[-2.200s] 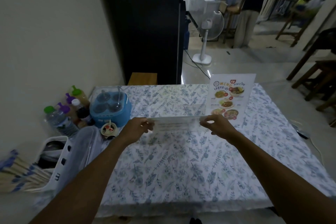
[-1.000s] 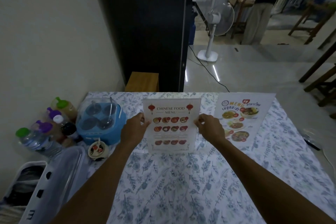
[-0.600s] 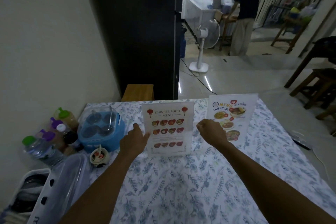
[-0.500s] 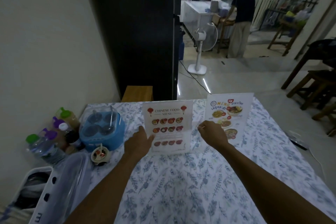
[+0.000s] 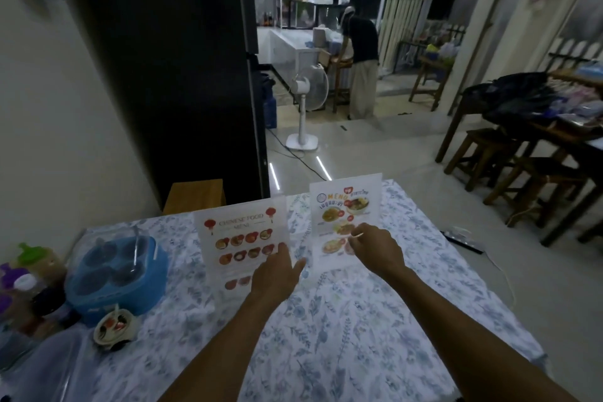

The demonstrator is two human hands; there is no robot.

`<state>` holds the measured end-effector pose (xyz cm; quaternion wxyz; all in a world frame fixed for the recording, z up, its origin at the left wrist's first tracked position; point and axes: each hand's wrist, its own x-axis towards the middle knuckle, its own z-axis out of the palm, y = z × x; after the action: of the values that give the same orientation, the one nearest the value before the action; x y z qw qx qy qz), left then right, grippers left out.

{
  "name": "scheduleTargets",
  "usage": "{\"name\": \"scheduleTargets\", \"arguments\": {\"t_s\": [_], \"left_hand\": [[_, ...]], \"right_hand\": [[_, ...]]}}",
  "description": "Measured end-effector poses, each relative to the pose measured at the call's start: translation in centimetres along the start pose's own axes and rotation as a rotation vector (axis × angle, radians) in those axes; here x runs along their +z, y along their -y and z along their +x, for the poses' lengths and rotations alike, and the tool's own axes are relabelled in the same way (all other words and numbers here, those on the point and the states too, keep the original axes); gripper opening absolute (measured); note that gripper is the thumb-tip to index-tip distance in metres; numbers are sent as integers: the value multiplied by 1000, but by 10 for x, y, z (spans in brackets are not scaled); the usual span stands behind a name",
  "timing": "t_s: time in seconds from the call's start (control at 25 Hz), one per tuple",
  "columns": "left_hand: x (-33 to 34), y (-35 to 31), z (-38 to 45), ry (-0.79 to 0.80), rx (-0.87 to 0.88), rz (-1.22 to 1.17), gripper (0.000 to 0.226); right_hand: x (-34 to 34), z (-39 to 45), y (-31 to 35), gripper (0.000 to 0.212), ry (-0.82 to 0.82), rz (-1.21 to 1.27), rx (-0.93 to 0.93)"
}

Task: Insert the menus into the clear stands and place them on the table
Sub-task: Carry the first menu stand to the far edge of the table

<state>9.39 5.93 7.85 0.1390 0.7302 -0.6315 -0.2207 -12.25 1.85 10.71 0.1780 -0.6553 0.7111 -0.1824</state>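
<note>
Two clear stands with menus stand upright on the floral-clothed table (image 5: 326,336). The Chinese food menu stand (image 5: 241,238) is at the centre, and the second menu stand (image 5: 342,209) with food photos is to its right. My left hand (image 5: 275,274) hovers in front of the Chinese menu's lower right corner, fingers apart, holding nothing. In front of the second stand's lower part is my right hand (image 5: 375,248), fingers loosely curled and empty; whether it touches the stand is unclear.
A blue condiment caddy (image 5: 114,268), a small sauce cup (image 5: 114,330) and sauce bottles (image 5: 32,274) crowd the table's left side. A black fridge (image 5: 163,75) stands behind. A fan (image 5: 306,98), a person, wooden stools (image 5: 489,157) and another table lie beyond on the right.
Both hands let go of the Chinese menu stand, which now stands alone. My left hand shifted right across its front; my right hand moved over to the second stand.
</note>
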Motion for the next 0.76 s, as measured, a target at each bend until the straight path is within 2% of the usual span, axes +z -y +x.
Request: {"name": "scheduleTargets", "arguments": {"t_s": [0.28,0.44,0.56,0.64,0.76], "left_hand": [[57,-35,58,162,-39,-96,78],[90,-40,94,203,-181,-157,85],[108,-38,120,205,-295,-200,86],[115,-37,128,194,-334,-219,82],[119,-36,131,143,-333,-249,60]], "right_hand": [[1,56,-77,41,68,5,172],[18,98,-116,66,142,39,217],[36,131,-137,83,278,57,209],[48,147,-146,84,372,35,175],[61,159,-150,71,468,41,98]]}}
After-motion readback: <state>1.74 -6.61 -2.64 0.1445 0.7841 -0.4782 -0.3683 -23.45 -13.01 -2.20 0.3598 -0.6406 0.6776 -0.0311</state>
